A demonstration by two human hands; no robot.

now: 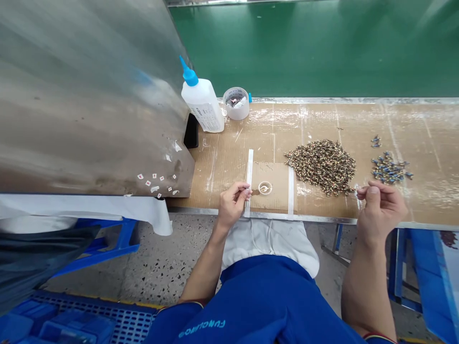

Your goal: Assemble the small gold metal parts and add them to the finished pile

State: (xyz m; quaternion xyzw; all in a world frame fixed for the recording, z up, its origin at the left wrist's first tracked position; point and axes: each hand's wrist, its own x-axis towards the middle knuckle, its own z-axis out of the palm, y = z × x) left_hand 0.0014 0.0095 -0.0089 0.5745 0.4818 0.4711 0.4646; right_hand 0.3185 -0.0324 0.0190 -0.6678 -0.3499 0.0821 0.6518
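My left hand [234, 203] is closed in a pinch at the left white tape strip [250, 167]; whatever lies between its fingertips is too small to make out. Just right of it, a small round clear dish [265, 188] rests on a taped cardboard square [276, 203]. A large pile of small brass-coloured parts [322, 165] lies to the right of the square. My right hand [382, 208] is closed at the pile's lower right, thumb against the fingers, and what it holds is too small to name. Beyond it sit small blue-and-metal parts [389, 168].
A white bottle with a blue nozzle [204, 107], a tape roll [236, 102] and a black object [191, 131] stand at the back left. A metal panel [89, 95] borders the left. Behind the cardboard-covered bench [322, 119] runs a green surface [315, 48].
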